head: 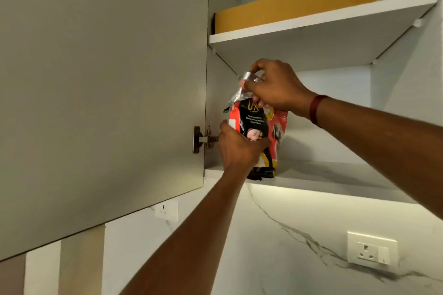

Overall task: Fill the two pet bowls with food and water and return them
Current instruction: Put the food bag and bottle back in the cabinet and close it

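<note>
Wall cabinet, door (pixel 103 93) swung open, marble backsplash (pixel 299 235) with sockets below. Pet food bag (pixel 260 132) stands on the lower shelf (pixel 335 175) at its front edge. Your left hand (pixel 239 148) wraps the bag's middle; your right hand (pixel 275 86) pinches its crumpled foil top.

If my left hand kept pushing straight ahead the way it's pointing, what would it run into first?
The left hand already grips the pet food bag. Beyond that, it would probably meet the cabinet's back wall, though depth is hard to judge here.
</note>
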